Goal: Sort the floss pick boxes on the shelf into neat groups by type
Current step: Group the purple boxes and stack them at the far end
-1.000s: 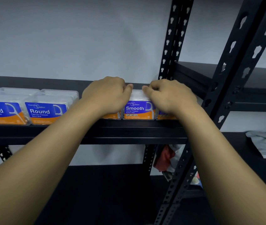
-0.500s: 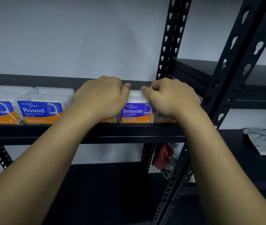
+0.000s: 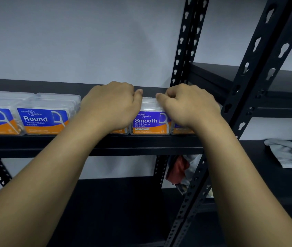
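Squaring up the Smooth boxes at the right end of the shelf, along its front edge. Left hand and right hand curled over the box tops; actual clamping: cannot tell. Round boxes already grouped toward the left end. Next: nudge fronts flush, probably. Clear rigid plastic cases, glossy printed labels, black metal shelf.
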The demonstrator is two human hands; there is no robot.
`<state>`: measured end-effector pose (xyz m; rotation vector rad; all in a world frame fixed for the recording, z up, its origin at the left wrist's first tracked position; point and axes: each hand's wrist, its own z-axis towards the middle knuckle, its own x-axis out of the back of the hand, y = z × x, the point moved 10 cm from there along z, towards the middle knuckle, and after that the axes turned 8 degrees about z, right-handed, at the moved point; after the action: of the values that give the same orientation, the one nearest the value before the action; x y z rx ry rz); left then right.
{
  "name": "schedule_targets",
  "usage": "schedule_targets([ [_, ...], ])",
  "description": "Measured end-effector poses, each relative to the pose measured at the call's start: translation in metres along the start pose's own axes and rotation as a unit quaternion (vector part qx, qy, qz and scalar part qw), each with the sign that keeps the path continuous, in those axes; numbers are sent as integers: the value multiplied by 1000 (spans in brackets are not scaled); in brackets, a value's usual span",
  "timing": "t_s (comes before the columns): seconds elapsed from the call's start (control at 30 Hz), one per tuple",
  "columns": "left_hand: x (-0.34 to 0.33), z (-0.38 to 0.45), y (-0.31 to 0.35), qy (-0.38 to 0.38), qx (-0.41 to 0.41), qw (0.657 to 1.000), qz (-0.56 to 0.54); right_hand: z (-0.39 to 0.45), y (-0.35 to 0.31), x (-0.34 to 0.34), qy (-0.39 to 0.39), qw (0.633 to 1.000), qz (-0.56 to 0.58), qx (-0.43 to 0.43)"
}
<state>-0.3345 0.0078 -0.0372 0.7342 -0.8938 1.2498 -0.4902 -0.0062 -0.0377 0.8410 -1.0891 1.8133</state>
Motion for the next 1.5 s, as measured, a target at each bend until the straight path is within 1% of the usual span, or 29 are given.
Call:
schedule_targets([
  [0.3, -3, 1, -5, 6, 20, 1000, 0, 2, 2, -3, -5, 1000, 2, -12],
  [0.63, -2, -2, 1, -20, 7, 999, -30, 2, 1, -1, -2, 1000, -2, -10],
  [0.9, 0, -2, 5, -2, 17, 1000, -15, 2, 1, -2, 0, 1000, 0, -9],
  [1.2, 10, -6, 9, 43, 40, 998, -10, 4, 2, -2, -7, 1000, 7, -3],
  [1.5, 9, -7, 12, 38, 44, 998, 13, 5, 3, -4, -19, 1000, 2, -13],
])
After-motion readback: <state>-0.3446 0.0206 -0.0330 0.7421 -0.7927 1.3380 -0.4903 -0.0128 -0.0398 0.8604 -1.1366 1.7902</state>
